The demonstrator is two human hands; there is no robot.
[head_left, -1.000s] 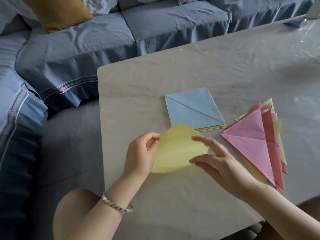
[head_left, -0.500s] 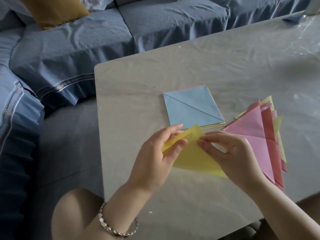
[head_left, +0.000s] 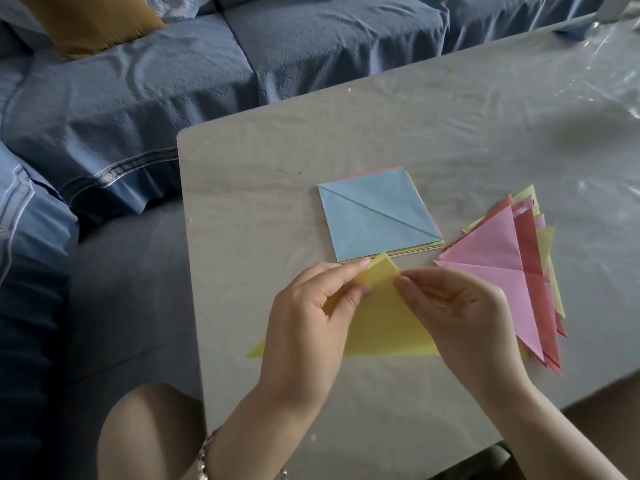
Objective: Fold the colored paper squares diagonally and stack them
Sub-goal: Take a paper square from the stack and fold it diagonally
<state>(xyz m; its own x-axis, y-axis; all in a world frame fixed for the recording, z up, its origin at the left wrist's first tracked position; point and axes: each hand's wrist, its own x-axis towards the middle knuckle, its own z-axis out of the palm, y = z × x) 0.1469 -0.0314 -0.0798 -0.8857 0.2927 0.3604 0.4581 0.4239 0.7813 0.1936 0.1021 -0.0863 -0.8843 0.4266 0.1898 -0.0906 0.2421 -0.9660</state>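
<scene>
A yellow paper [head_left: 384, 323] lies folded into a triangle on the table, its tip pointing away from me. My left hand [head_left: 308, 323] pinches the tip's left side between thumb and fingers. My right hand [head_left: 460, 317] pinches the tip's right side. Behind them sits a stack of paper squares [head_left: 377, 216] with a creased blue sheet on top. To the right lies a fanned pile of folded triangles [head_left: 512, 271], pink on top, with red and yellow ones beneath.
The grey table [head_left: 259, 209] has its left edge and rounded corner close to the paper. A blue sofa [head_left: 173, 81] with a mustard cushion [head_left: 93, 19] stands behind and to the left. A small object [head_left: 613, 8] sits at the table's far right corner.
The yellow sheet went from a loose curved bend to a flat folded triangle. Both hands moved together to its top corner and now pinch it.
</scene>
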